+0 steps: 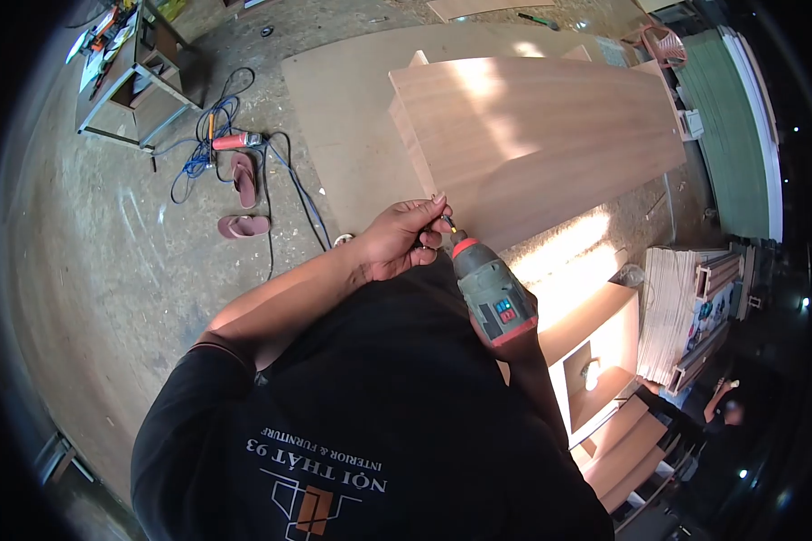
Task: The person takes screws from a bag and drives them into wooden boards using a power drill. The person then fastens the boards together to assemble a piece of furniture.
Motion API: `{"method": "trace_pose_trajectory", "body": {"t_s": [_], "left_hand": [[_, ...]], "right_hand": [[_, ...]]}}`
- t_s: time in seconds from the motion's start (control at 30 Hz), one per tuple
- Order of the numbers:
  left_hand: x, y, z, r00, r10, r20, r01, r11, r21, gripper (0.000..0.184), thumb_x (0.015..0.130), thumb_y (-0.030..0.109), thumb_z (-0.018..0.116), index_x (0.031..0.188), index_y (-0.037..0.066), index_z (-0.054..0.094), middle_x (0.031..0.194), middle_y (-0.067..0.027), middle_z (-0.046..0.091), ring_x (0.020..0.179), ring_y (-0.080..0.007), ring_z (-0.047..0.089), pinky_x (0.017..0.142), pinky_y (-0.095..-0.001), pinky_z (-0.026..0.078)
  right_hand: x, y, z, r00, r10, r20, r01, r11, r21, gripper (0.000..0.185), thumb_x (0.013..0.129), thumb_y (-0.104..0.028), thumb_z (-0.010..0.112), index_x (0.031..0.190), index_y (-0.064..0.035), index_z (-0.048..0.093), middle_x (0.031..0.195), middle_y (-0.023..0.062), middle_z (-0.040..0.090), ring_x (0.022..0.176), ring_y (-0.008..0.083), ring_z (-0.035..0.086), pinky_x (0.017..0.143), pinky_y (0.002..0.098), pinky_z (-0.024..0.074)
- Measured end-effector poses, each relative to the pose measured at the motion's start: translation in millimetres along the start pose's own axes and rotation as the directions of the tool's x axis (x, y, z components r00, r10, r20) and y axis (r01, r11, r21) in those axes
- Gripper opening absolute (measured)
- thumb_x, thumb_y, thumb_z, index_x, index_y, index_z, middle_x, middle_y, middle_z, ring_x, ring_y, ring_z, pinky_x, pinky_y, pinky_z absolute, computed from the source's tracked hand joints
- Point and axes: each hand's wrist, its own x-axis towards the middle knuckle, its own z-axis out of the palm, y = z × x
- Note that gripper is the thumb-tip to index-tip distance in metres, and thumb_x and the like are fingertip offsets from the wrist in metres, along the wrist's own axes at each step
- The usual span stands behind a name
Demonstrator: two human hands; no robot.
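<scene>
Clamps the power drill (pixel 496 293) in the right hand (pixel 533 307), fingers mostly hidden, just right of the frame's centre. Points its bit (pixel 453 225) up-left, right beside the left hand's (pixel 404 236) pinched fingertips, their contents too small to tell. Looks grey with red trim.

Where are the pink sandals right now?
In the head view, the pink sandals lie on the floor at left, just below the red power tool and left of the left hand.
</scene>
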Motion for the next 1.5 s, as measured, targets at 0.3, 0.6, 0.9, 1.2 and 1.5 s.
{"method": "trace_pose_trajectory", "body": {"t_s": [0.3, 0.6, 0.9, 1.2, 1.5], "left_hand": [[23, 8, -6, 0.986, -0.047, -0.159, 0.049, 0.999, 0.006, 0.026, 0.096, 0.037, 0.056, 0.089, 0.012, 0.057, 0.071, 0.0056, 0.057, 0.053, -0.0027, 0.039, 0.045, -0.0178, 0.03], [105, 27, -29, 0.906, -0.13, -0.402, 0.172, 0.983, 0.07, 0.027, 0.096, 0.04, 0.054, 0.084, 0.016, 0.056, 0.067, 0.0097, 0.051, 0.051, -0.0012, 0.036, 0.042, -0.0181, 0.026], [208, -23, -141, 0.821, -0.173, -0.544, 0.08, 0.978, -0.191, 0.022, 0.1, 0.027, 0.044, 0.097, 0.009, 0.058, 0.086, -0.0042, 0.063, 0.079, -0.0187, 0.063, 0.075, -0.035, 0.054], [252, 5, -152, 0.777, -0.251, -0.577, 0.108, 0.957, -0.271, 0.017, 0.095, 0.027, 0.049, 0.091, 0.016, 0.061, 0.079, 0.0016, 0.063, 0.07, -0.0144, 0.062, 0.062, -0.0297, 0.05], [267, 2, -185, 0.828, -0.254, -0.5, 0.072, 0.933, -0.354, 0.024, 0.099, 0.029, 0.041, 0.095, 0.014, 0.06, 0.087, -0.0018, 0.064, 0.08, -0.0166, 0.063, 0.071, -0.034, 0.053]], "right_hand": [[26, 6, -2, 0.984, 0.176, 0.011, -0.175, 0.967, 0.184, 0.066, 0.067, -0.007, 0.075, 0.129, 0.0003, 0.052, 0.111, 0.0174, 0.065, 0.098, 0.0221, 0.066, 0.084, 0.0329, 0.0513], [102, 61, -31, 0.901, 0.368, 0.228, -0.35, 0.929, -0.118, 0.075, 0.068, -0.03, 0.076, 0.136, -0.0196, 0.045, 0.117, 0.0145, 0.061, 0.103, 0.0365, 0.061, 0.086, 0.0452, 0.0507], [144, 166, 24, 0.839, 0.487, 0.242, -0.478, 0.873, -0.098, 0.056, 0.07, -0.02, 0.074, 0.123, -0.0114, 0.057, 0.093, 0.0182, 0.068, 0.091, 0.0364, 0.066, 0.079, 0.0415, 0.0532], [191, 212, 53, 0.683, 0.686, 0.251, -0.64, 0.728, -0.247, 0.04, 0.071, -0.022, 0.073, 0.106, -0.0056, 0.061, 0.094, 0.0182, 0.068, 0.092, 0.0351, 0.066, 0.079, 0.0405, 0.0527], [220, 228, 67, 0.651, 0.705, 0.281, -0.632, 0.709, -0.313, 0.038, 0.071, -0.021, 0.073, 0.103, -0.0046, 0.063, 0.09, 0.0182, 0.068, 0.089, 0.034, 0.067, 0.076, 0.039, 0.0532]]}}
